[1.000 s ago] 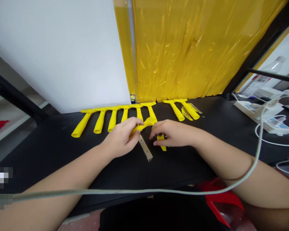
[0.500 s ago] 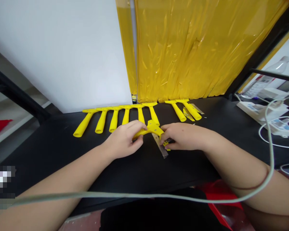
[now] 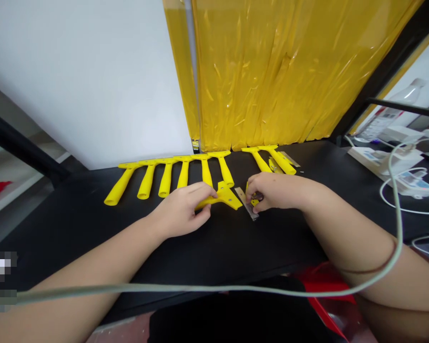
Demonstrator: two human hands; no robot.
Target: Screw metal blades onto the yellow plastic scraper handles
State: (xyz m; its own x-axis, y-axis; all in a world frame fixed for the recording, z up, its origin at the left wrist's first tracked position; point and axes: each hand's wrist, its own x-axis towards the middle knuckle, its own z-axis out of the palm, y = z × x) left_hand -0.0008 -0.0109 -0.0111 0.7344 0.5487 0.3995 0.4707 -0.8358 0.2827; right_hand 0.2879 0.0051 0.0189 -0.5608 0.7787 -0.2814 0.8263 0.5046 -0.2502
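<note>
My left hand (image 3: 186, 209) is closed around the grip of a yellow scraper handle (image 3: 226, 196). The flat, wide head of this handle points right, and small holes or fittings show in it. To its right, my right hand (image 3: 271, 191) pinches a small yellow plate (image 3: 253, 202), mostly hidden by the fingers. Next to that plate is a narrow metal strip, like a blade (image 3: 245, 202), slanted and apart from the handle's head. Whether the fingers also grip the strip I cannot tell.
Several yellow scraper handles (image 3: 147, 182) lie in a row along the back of the black table (image 3: 200, 257). Another yellow piece and metal strip (image 3: 289, 159) lie at right. White devices (image 3: 411, 179) with cables stand farther right. A pale cable (image 3: 186, 288) crosses in front.
My right hand has drawn the yellow plate and metal strip away from the handle's head, rightward and slightly back. A gap now shows between them. My left hand keeps its hold.
</note>
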